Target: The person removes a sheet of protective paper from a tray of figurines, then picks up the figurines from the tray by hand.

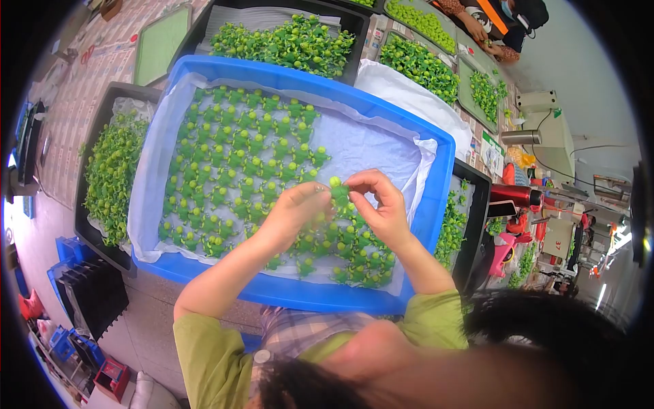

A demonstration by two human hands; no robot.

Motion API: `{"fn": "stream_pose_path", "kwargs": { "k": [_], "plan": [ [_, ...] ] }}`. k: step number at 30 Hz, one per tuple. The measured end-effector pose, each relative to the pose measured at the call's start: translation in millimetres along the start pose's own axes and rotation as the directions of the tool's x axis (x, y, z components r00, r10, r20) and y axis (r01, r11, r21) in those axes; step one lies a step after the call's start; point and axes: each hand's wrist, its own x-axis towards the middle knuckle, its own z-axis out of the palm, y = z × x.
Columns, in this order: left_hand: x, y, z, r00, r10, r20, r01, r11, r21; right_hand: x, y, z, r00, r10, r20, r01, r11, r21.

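Between my two hands, over the blue tray, a small green figure (338, 193) with a round yellow-green top is held upright. My right hand (381, 206) pinches it from the right with thumb and forefinger. My left hand (298, 210) is closed at its left side, fingertips against it; motion blurs part of that hand. Below them lies the blue tray (444, 198), lined with a white sheet (357, 146). Rows of similar green figures (235, 157) stand on the sheet. My forearms hide some of them.
A black tray (102, 109) heaped with green pieces adjoins the left side; another black tray (357, 24) lies behind. More green pieces (419, 68) fill trays at the back right. A co-worker's hands (480, 34) are at the far right. A thermos (521, 137) lies beyond the right edge.
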Motion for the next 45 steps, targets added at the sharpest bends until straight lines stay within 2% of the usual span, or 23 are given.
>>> {"fn": "stream_pose_path", "kwargs": {
  "k": [2, 3, 5, 11, 18, 21, 24, 26, 27, 28, 30, 32, 33, 34, 35, 36, 37, 39, 40, 41, 42, 43, 45],
  "plan": [
    [0, 0, -1, 0.998, -0.044, 0.044, 0.046, 0.998, -0.035, -1, -6, 1, 0.996, -0.081, -0.033, 0.077, 0.991, -0.109],
    [0, 0, -1, 0.998, -0.044, 0.045, 0.046, 0.998, -0.034, -2, -8, 1, 0.996, -0.081, -0.034, 0.077, 0.991, -0.11],
    [0, 3, 1, 0.992, -0.111, 0.058, 0.119, 0.981, -0.151, -3, -12, 1, 0.998, -0.065, -0.008, 0.063, 0.987, -0.146],
    [-1, 7, -3, 0.974, -0.174, 0.145, 0.203, 0.956, -0.212, -5, -17, 3, 0.996, -0.09, -0.012, 0.087, 0.984, -0.154],
    [0, 4, 0, 0.982, -0.149, 0.117, 0.17, 0.964, -0.204, -9, -13, 3, 0.999, -0.043, -0.022, 0.041, 0.994, -0.103],
    [-1, 5, 1, 0.984, -0.144, 0.103, 0.161, 0.969, -0.187, -11, -8, 2, 0.999, 0.038, 0.002, -0.038, 0.999, 0.011],
    [-2, 3, 1, 0.992, -0.08, 0.093, 0.089, 0.992, -0.093, -7, -3, -1, 1.0, 0.016, -0.012, -0.015, 1.0, 0.026],
    [-1, 0, -1, 0.989, -0.047, 0.141, 0.04, 0.998, 0.051, -4, -4, 0, 0.968, 0.214, 0.128, -0.243, 0.926, 0.289],
    [-2, 2, 0, 0.989, -0.05, 0.141, 0.043, 0.998, 0.052, -5, -1, -1, 0.925, 0.268, 0.27, -0.356, 0.859, 0.367],
    [-3, 6, 1, 0.988, -0.091, 0.128, 0.082, 0.994, 0.07, -6, -2, -2, 0.925, 0.268, 0.269, -0.356, 0.859, 0.367],
    [-3, 8, 1, 0.986, -0.128, 0.111, 0.118, 0.989, 0.088, -6, -2, -5, 0.874, 0.337, 0.351, -0.456, 0.819, 0.349],
    [0, 6, -2, 0.983, -0.147, 0.114, 0.159, 0.981, -0.112, -8, 2, -6, 0.887, 0.33, 0.322, -0.444, 0.799, 0.406],
    [0, 7, -2, 0.983, -0.146, 0.112, 0.158, 0.981, -0.113, -9, 4, -6, 0.899, 0.326, 0.293, -0.432, 0.776, 0.46],
    [-1, 8, -1, 0.986, -0.122, 0.112, 0.142, 0.971, -0.193, -10, 2, -5, 0.899, 0.325, 0.294, -0.431, 0.776, 0.461],
    [-1, 10, -1, 0.989, -0.097, 0.112, 0.124, 0.955, -0.271, -10, -1, -3, 0.928, 0.294, 0.228, -0.372, 0.75, 0.547],
    [0, 10, -1, 0.989, -0.094, 0.112, 0.121, 0.955, -0.269, -10, -4, -1, 0.951, 0.267, 0.157, -0.305, 0.719, 0.625],
    [0, 10, -2, 0.992, -0.049, 0.115, 0.08, 0.957, -0.28, -9, -6, 1, 0.952, 0.264, 0.156, -0.302, 0.721, 0.624],
    [1, 9, -2, 0.993, -0.003, 0.117, 0.038, 0.956, -0.291, -9, -10, 6, 0.963, 0.264, 0.053, -0.228, 0.694, 0.683],
    [0, 9, 0, 0.994, 0.017, 0.106, 0.008, 0.974, -0.228, -10, -9, 8, 0.964, 0.262, 0.053, -0.226, 0.695, 0.682],
    [-1, 8, 1, 0.995, 0.039, 0.095, -0.023, 0.986, -0.164, -11, -6, 11, 0.962, 0.269, 0.05, -0.232, 0.706, 0.669],
    [-2, 8, -1, 0.996, -0.027, 0.089, 0.039, 0.99, -0.136, -12, -4, 12, 0.96, 0.277, 0.047, -0.239, 0.716, 0.656],
    [-1, 7, 0, 0.996, -0.026, 0.088, 0.038, 0.99, -0.137, -14, -1, 13, 0.96, 0.276, 0.049, -0.239, 0.717, 0.655],
    [1, 1, 2, 0.993, 0.121, 0.006, -0.121, 0.991, -0.054, -17, 2, 15, 0.977, 0.211, 0.026, -0.192, 0.823, 0.535]
  ]
}}
